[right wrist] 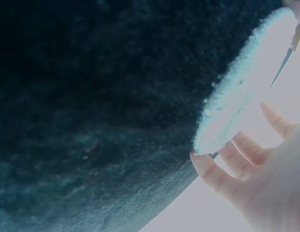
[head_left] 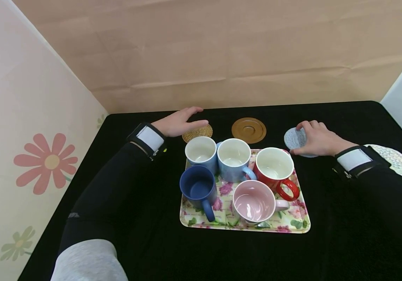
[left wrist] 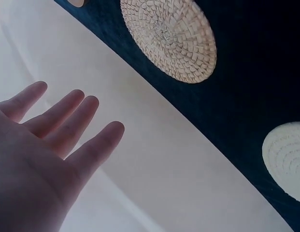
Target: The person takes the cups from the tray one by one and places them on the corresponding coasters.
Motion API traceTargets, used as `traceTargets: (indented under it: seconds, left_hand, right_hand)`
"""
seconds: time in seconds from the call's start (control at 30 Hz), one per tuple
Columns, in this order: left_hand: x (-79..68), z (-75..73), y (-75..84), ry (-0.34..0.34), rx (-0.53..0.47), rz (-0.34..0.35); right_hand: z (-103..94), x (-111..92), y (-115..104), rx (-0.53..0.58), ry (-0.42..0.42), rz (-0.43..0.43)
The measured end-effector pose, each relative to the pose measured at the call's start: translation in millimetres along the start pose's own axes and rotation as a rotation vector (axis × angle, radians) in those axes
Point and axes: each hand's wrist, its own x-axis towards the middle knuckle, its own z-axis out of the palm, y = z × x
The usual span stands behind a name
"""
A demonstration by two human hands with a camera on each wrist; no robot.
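Observation:
My right hand (head_left: pixel 318 138) grips a round pale grey coaster (head_left: pixel 295 137) by its rim, fingertips at the far edge and thumb at the near one. In the right wrist view the coaster (right wrist: pixel 251 82) looks bright and fuzzy-edged, with the fingers (right wrist: pixel 215 176) right at its border. My left hand (head_left: pixel 177 123) is held out, fingers spread and holding nothing, overlapping a woven tan coaster (head_left: pixel 197 134) in the head view. The left wrist view shows the palm (left wrist: pixel 34 164) apart from the woven coaster (left wrist: pixel 171 36).
A floral tray (head_left: pixel 229 223) carries several mugs: a dark blue mug (head_left: pixel 198 186), a pink mug (head_left: pixel 253 201), a red mug (head_left: pixel 274 166) and two light blue ones. A brown round coaster (head_left: pixel 249 130) lies behind it. A white woven mat (head_left: pixel 397 160) is partly under the right forearm.

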Motion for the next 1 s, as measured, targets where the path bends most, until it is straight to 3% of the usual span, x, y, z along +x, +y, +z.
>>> traceTargets:
  seconds: [0.3, 1.0]
  left_hand:
    - [3.2, 3.0, -2.8, -0.006, -0.040, -0.007]
    - [0.0, 5.9, 0.9, -0.002, -0.029, -0.024]
  right_hand:
    - [-1.7, 12.2, -0.4, 0.010, -0.005, 0.017]
    - [-7.8, 26.3, 1.3, 0.023, 0.003, 0.061]
